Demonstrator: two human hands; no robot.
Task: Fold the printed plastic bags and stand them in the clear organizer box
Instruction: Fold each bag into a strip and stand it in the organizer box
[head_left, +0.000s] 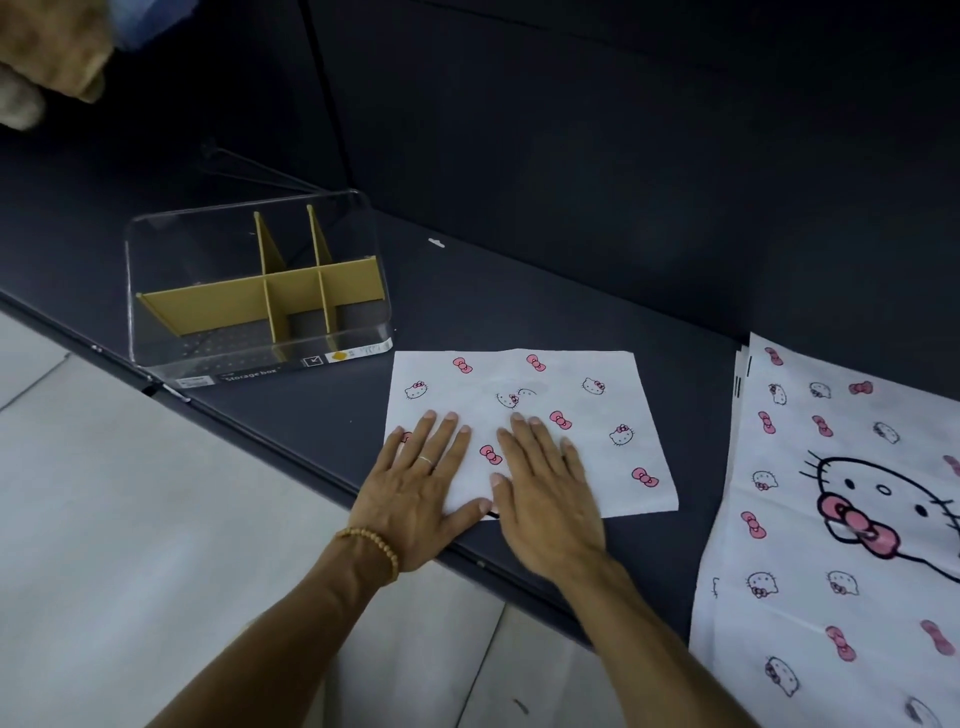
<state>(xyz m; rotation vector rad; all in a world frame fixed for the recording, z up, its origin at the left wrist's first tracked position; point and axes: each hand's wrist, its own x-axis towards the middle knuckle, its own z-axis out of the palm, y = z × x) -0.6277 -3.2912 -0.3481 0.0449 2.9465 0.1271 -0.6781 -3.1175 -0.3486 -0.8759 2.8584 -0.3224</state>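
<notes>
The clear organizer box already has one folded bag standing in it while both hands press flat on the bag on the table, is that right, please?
Not quite: the head view shows the clear organizer box holding only its tan dividers, no bag. The rest holds: the left hand and right hand press flat on the printed bag on the table.

A dark navy work surface (519, 291) runs diagonally across the view, its front edge trimmed with a thin metal strip (249, 415). Behind it rises a matching dark wall panel (623, 130), split by a narrow vertical seam (324, 88). Below the edge lies a pale grey tiled floor (130, 545) with faint grout lines. A blurred tan, furry object (47, 57) sits in the upper left corner. Lighting is dim and even, leaving the dark panels in shadow.
</notes>
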